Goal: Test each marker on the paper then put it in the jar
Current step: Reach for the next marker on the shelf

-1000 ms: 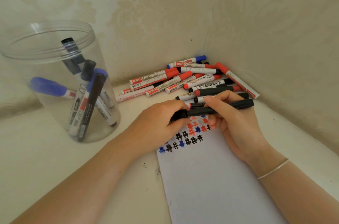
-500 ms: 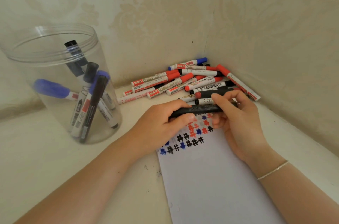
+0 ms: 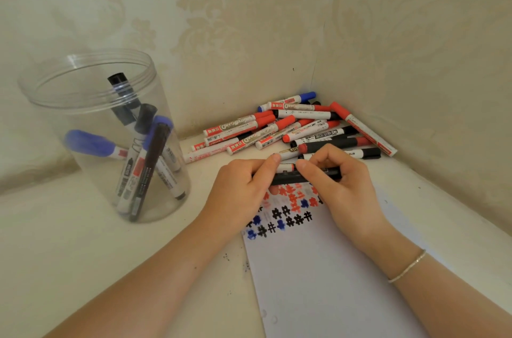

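A black marker (image 3: 288, 178) lies level between both hands, just above the top of the white paper (image 3: 327, 276). My left hand (image 3: 243, 191) grips its left end, and my right hand (image 3: 343, 185) grips its right part with thumb and curled fingers. The paper carries rows of black, blue and red test marks (image 3: 288, 215). A clear plastic jar (image 3: 91, 105) stands at the left with several markers inside. A heap of red, black and blue markers (image 3: 291, 130) lies in the corner behind my hands.
Two papered walls meet in a corner right behind the marker heap. The cream table top (image 3: 69, 254) spreads to the left and front of the jar. A thin bracelet (image 3: 407, 268) sits on my right wrist.
The marker's right end, which stuck out past my right hand, has slid in; both hands have closed together along the marker and it now looks shorter.
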Motion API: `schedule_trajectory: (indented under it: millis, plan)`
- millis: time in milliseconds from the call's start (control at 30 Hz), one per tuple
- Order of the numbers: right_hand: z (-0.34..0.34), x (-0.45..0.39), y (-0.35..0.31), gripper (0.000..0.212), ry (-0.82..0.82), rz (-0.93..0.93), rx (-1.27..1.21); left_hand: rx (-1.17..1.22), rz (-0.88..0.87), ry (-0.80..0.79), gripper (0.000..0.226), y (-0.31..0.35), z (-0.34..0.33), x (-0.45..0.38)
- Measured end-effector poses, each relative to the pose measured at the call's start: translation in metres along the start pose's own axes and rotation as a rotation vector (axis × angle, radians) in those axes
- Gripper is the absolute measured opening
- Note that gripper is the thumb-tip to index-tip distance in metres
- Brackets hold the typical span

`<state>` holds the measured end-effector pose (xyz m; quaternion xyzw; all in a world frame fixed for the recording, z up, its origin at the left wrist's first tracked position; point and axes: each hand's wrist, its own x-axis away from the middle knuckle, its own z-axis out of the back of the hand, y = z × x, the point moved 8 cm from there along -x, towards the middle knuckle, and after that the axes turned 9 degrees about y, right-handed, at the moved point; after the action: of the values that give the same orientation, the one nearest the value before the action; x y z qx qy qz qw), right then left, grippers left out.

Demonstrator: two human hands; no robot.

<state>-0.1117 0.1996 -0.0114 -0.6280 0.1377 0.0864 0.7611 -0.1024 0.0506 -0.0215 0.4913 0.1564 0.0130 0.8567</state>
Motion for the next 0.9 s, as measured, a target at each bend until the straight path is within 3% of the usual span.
schedule_trajectory:
  millis: [133,300,367,600,700,800,900]
  plan:
    - [0.0,-0.004,0.002,0.028,0.039,-0.102,0.017,0.004,-0.057,0.07,0.045,0.009,0.006,0.0]
    - [-0.008,-0.028,-0.033,0.03,0.127,-0.259,-0.186,0.042,-0.344,0.38,0.021,0.066,0.056,0.01]
    - [-0.022,-0.038,-0.056,0.031,0.092,-0.295,-0.319,0.102,-0.353,0.476,0.011,0.082,0.083,0.009]
    - [-0.102,-0.05,-0.125,0.016,-0.131,-0.422,-0.658,0.114,-0.453,0.656,0.021,0.132,0.163,0.004]
    - [-0.125,-0.045,-0.145,0.03,-0.231,-0.381,-0.499,0.006,-0.503,0.664,0.022,0.149,0.186,0.007]
    - [-0.136,-0.045,-0.152,0.046,-0.275,-0.154,-0.117,-0.11,-0.501,0.682,0.024,0.151,0.216,0.005]
    - [-0.132,-0.057,-0.136,0.023,-0.156,0.22,0.412,-0.232,-0.428,0.74,0.025,0.139,0.251,-0.001]
